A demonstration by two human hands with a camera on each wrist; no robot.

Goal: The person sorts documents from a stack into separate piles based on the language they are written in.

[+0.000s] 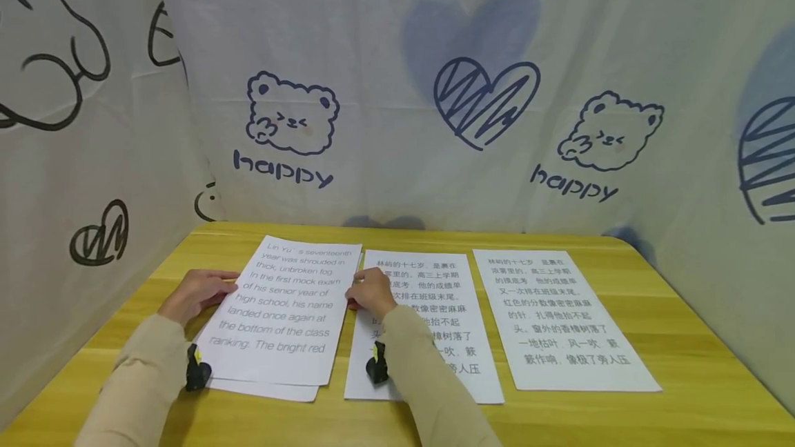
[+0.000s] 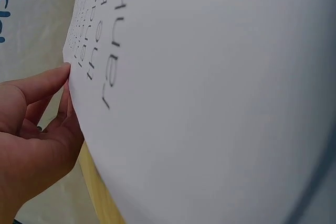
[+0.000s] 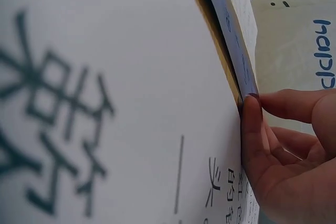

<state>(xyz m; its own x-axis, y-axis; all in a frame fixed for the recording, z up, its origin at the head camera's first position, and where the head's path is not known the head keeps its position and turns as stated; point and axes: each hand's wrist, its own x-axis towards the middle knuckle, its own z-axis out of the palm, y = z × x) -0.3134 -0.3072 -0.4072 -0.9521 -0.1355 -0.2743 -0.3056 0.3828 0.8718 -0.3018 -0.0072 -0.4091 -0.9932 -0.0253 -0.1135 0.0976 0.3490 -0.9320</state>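
Observation:
A white sheet with printed English text (image 1: 273,357) lies at a slant on the left of the table. Under it, the edge of another white sheet (image 1: 267,390) pokes out at the bottom. My left hand (image 1: 197,292) holds the English sheet by its left edge; the left wrist view shows thumb and fingers (image 2: 50,83) at that edge. On the opposite side my right hand (image 1: 375,292) pinches the right edge between thumb and fingers (image 3: 289,104), with the sheet's edge raised there. That hand and its forearm cover part of a middle sheet with Chinese text (image 1: 435,264).
A second sheet of Chinese text (image 1: 559,336) lies on the right of the yellow wood-grain table (image 1: 596,423). White cloth printed with bears and hearts (image 1: 385,157) hangs around the back and sides. Small black devices (image 1: 377,364) sit at both wrists.

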